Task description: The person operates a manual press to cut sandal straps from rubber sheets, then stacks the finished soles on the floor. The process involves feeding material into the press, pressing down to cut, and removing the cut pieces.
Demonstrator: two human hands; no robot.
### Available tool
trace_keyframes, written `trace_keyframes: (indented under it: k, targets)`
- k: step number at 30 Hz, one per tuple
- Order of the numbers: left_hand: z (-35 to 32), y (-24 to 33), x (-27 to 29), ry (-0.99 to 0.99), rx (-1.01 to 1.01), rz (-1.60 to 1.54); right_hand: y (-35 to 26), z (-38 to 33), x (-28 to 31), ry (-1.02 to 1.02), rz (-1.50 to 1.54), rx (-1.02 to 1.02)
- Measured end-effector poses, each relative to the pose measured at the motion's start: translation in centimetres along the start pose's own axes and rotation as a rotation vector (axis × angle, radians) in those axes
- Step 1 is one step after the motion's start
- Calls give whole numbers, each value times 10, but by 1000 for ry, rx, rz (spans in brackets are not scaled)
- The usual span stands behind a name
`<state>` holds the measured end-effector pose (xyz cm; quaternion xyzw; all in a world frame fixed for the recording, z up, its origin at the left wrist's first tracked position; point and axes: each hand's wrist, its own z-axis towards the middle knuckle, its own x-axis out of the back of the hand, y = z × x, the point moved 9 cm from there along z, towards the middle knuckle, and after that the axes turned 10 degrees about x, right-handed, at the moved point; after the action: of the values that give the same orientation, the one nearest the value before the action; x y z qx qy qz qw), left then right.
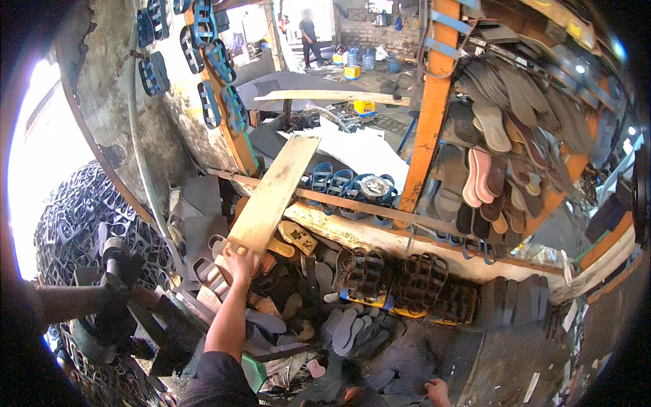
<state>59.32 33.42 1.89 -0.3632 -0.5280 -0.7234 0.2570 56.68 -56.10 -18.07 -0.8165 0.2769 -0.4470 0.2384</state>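
Note:
My left hand (241, 263) is closed on the near end of a long, pale wooden board (278, 186). The board slopes up and away across a low ledge, its far end beside white sheets. Low in the view, my right hand (437, 391) shows only in part, with its fingers curled in; what they hold, if anything, is hidden. It is nearest to dark grey flat pieces (407, 359). Below the board lies a heap of loose soles (349, 329), and a yellowish sole-shaped block (298, 235) rests beside it.
Blue-strapped sandals (332, 180) stand along the ledge (366, 227). Strapped dark sandals (419, 281) sit on yellow-blue boxes. Soles (491, 125) hang at the right by an orange post (428, 115). A pile of black straps (88, 217) and a dark machine (112, 298) are left. Far back, a person (309, 41) stands.

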Motion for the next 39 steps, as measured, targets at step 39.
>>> trace_keyframes:
  k: [39]
  targets:
    - [-638, -40, 152, -1466, -298, -147, 266, -380, -73, 316, 323, -355]
